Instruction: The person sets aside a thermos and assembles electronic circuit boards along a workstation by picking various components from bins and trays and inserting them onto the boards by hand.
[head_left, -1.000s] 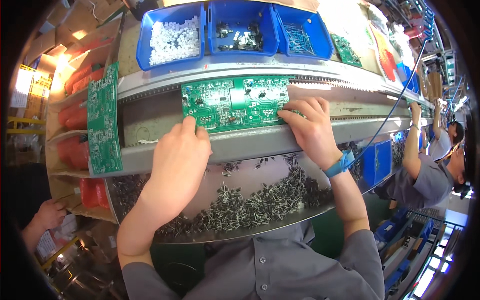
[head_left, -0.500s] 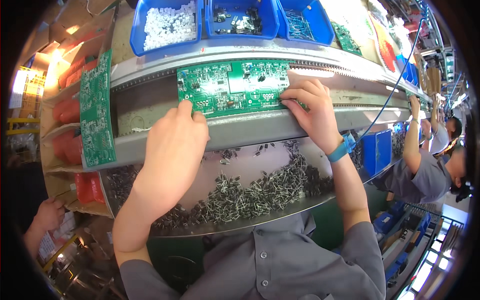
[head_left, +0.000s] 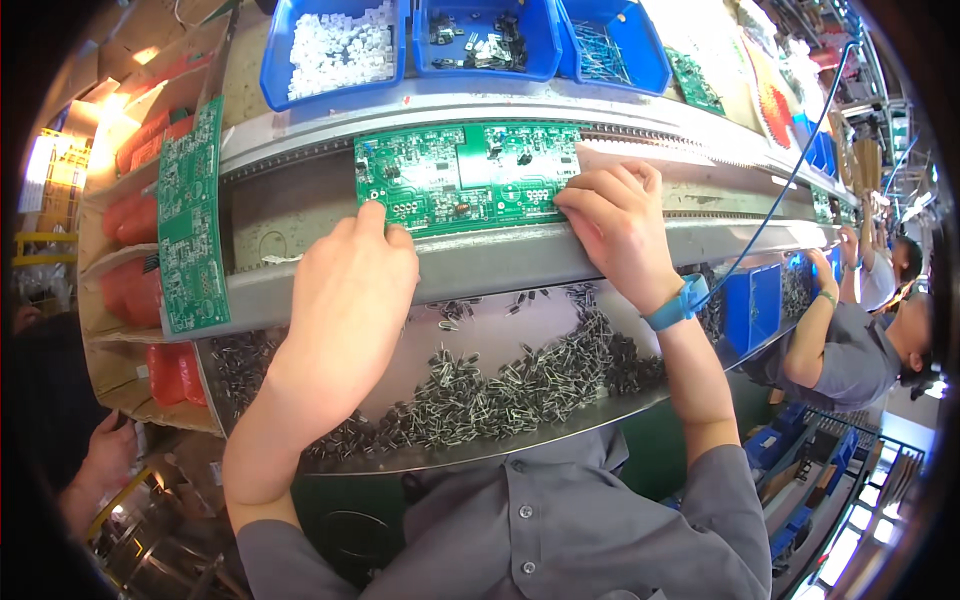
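Note:
A green circuit board [head_left: 425,160] with small parts on it lies across the rails of a metal track. My left hand [head_left: 355,270] is closed, fingers curled at the board's lower left edge. The fingertips are partly turned away, and what they pinch, if anything, is hidden. At the board's lower right corner, my right hand [head_left: 620,215] is pinched closed, its fingertips touching the board. Anything between them is too small to make out. A blue band [head_left: 680,303] circles my right wrist. Below both hands, a metal tray [head_left: 530,325] holds a heap of black two-legged components [head_left: 500,390].
Blue bins of white connectors [head_left: 340,50], dark parts [head_left: 480,45] and blue leaded parts [head_left: 602,50] stand beyond the track. Another green board [head_left: 193,220] lies across its left end, beside a cardboard box [head_left: 110,345]. A blue cord [head_left: 790,180] hangs at right, near a co-worker [head_left: 850,340].
My right hand has shifted slightly, its fingers drawn closer together at the board's corner. My left hand and the board stay put. The co-worker at right has lowered an arm.

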